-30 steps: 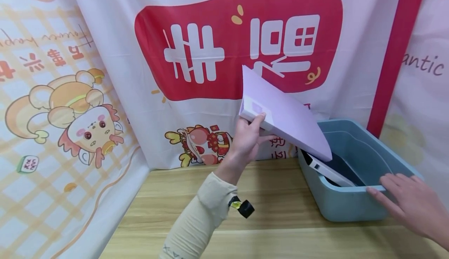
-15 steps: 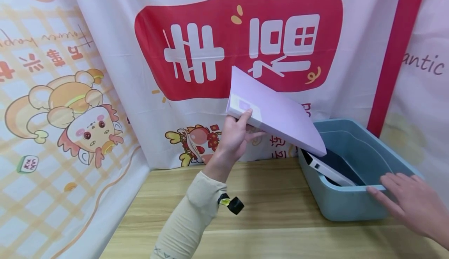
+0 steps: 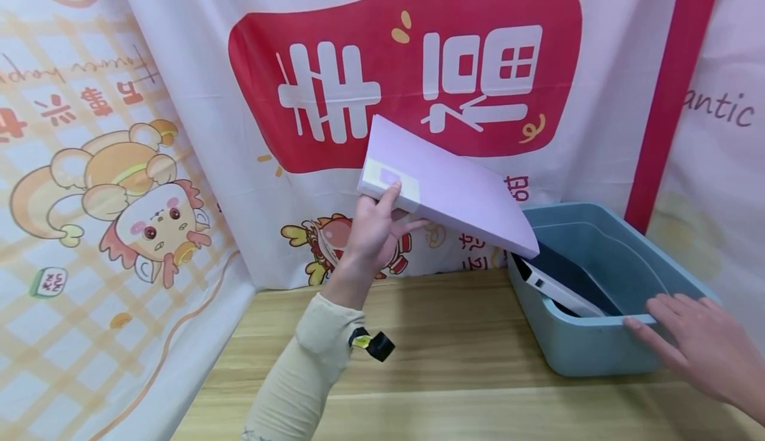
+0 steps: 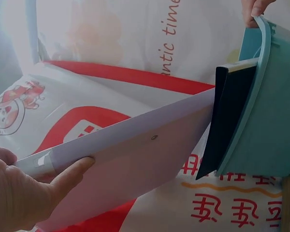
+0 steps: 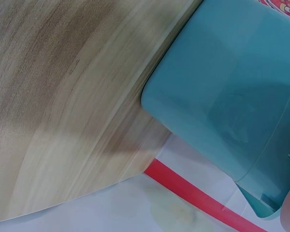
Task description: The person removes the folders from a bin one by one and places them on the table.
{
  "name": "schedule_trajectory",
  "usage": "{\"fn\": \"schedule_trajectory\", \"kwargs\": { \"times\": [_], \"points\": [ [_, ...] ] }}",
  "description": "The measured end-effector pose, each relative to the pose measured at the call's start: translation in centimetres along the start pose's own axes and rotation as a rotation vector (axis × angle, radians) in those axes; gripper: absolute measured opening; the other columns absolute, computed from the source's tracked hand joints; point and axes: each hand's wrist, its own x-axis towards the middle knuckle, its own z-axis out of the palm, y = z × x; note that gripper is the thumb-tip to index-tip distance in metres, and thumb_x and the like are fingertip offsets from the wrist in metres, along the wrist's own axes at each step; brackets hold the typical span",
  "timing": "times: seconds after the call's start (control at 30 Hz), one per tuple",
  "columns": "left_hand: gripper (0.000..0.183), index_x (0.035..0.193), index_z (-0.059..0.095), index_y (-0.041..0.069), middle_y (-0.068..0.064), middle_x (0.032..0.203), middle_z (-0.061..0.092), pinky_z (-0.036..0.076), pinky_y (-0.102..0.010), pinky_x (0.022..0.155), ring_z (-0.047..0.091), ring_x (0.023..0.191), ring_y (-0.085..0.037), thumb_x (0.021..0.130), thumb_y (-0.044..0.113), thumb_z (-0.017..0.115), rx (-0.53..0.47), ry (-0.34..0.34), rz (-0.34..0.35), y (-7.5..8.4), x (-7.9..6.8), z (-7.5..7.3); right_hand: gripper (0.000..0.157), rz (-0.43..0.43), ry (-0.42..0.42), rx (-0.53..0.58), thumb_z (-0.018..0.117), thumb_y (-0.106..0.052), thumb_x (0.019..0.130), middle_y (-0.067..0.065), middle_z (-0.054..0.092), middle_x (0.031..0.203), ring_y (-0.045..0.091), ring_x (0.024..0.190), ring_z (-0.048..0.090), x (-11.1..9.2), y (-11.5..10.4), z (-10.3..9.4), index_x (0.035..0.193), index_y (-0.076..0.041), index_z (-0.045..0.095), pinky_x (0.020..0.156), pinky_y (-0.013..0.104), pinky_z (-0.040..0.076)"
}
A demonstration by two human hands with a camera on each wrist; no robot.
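Wooden table, printed cloths hanging behind, and the left hand pinches the purple folder, tilted up in mid-air, low end beside the bin; right hand grips its rim.

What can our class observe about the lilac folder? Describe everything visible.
The flat, lilac, plastic-looking folder carries a pale label and a small ring-like mark. It looks closed and is tilted in midair. The person's bare left hand grips its raised end; the lower end slopes toward the blue-green plastic bin, contact unclear.
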Motion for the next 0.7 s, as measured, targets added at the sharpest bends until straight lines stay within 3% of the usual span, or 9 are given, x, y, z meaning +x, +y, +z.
{"fn": "schedule_trajectory", "kwargs": {
  "times": [0.7],
  "points": [
    [0.05,0.14,0.035,0.022,-0.012,0.133,0.049,0.045,-0.061,0.085,0.055,0.115,-0.031,0.095,0.03,0.055,0.079,0.094,0.019,0.9,-0.1,-3.6,0.034,0.0,0.045,0.018,0.057,-0.052,0.087,-0.005,0.044,0.068,0.015,0.065,0.042,-0.1,-0.2,0.1,0.072,-0.023,0.048,0.058,0.034,0.038]
  ]
}}
